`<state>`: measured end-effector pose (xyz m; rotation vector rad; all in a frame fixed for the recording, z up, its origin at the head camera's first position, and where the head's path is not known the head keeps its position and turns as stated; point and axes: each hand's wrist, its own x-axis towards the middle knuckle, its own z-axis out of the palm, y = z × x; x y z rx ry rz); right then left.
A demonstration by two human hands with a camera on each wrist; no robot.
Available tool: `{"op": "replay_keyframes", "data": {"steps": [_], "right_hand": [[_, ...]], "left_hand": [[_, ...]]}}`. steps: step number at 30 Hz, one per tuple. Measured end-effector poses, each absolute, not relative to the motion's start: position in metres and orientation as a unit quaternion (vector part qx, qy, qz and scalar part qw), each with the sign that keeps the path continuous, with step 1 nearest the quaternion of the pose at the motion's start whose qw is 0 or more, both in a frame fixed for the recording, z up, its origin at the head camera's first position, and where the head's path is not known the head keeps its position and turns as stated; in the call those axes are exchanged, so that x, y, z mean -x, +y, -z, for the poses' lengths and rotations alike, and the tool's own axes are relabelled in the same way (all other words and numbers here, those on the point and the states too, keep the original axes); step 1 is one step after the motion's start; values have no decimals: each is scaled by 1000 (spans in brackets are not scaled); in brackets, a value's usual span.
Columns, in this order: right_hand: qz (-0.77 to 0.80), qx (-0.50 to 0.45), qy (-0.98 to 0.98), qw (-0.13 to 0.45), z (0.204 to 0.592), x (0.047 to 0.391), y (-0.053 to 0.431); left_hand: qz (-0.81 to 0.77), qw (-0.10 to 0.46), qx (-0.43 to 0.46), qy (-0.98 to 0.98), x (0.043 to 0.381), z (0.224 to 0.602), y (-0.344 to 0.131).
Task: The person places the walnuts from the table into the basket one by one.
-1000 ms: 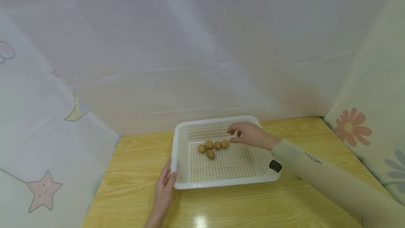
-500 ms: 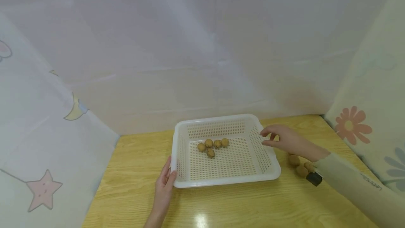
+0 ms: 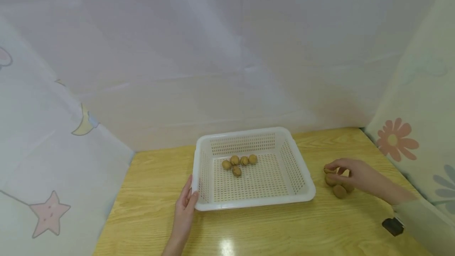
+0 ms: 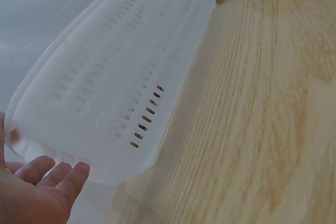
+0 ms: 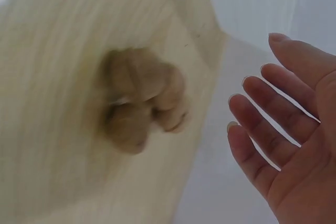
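A white perforated plastic basket [image 3: 254,207] stands on the wooden table, several walnuts [image 3: 234,160] grouped on the left half of its floor. My left hand [image 3: 183,212] grips the basket's left rim, thumb on top. In the left wrist view, that hand's fingers [image 4: 73,182] lie against the outer wall under the lip. To the right of the basket my right hand [image 3: 359,175] reaches over a small pile of walnuts [image 3: 339,191], partly hiding it. The right wrist view shows the hand's fingers [image 5: 262,127] spread and holding nothing, beside the blurred walnuts [image 5: 128,129].
The wooden table [image 3: 149,192] extends on both sides of the basket. A pale cloth backdrop [image 3: 227,58] rises behind it, with printed cloth at left and right. A black device [image 3: 393,226] is strapped at my right wrist.
My right hand has moved from above the basket, out over its right rim, to the walnut pile on the table. The left hand keeps its hold, and the basket has barely moved.
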<state>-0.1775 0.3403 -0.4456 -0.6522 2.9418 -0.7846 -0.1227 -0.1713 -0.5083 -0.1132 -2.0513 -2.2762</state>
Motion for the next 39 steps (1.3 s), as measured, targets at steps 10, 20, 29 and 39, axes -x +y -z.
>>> {"op": "replay_keyframes", "data": {"steps": [10,20,29,39], "right_hand": [[249,141,958,22,483,160,383],[245,122,961,37,504,155,398],[240,151,959,-3,510,161,398],[229,173,957,-42,486,169,386]], "left_hand": [[728,37,22,-685,122,509,-171],[725,33,25,-687,122,508,-171],[729,33,26,-683,123,509,-171],[731,36,28,-681,124,509,-171]]}}
